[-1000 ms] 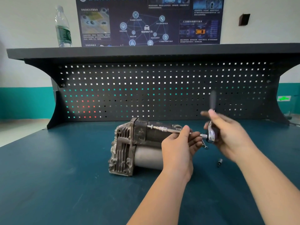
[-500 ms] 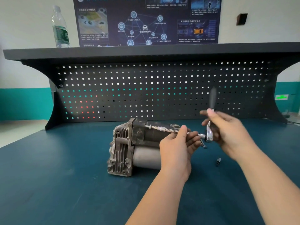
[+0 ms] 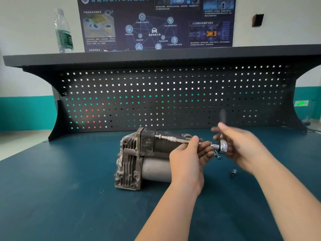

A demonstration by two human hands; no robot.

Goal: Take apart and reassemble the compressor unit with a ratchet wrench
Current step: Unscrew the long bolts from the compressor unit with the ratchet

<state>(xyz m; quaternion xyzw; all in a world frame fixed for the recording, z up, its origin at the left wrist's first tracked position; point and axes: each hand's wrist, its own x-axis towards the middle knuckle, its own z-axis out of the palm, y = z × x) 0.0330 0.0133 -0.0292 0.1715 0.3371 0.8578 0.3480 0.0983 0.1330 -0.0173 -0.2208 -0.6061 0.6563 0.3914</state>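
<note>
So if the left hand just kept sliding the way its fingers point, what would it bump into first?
Probably the ratchet wrench head held by the right hand; the left hand points rightward along the extension bar. Depth is unclear.

This looks like a workshop in a school for learning about cars. There is a big work bench with a dark teal tabletop (image 3: 60, 197). At the back of it stands a black metal board (image 3: 173, 98) full of little square holes, the kind you hang tools on. A black shelf (image 3: 156, 55) runs along the top, and a plastic water bottle (image 3: 64, 31) stands on it. On the wall behind hangs a dark poster (image 3: 156, 23) with pictures of cars and writing. The wall is white on top and teal lower down. Some loose bolts (image 3: 217, 154) lie on the tabletop.
</note>
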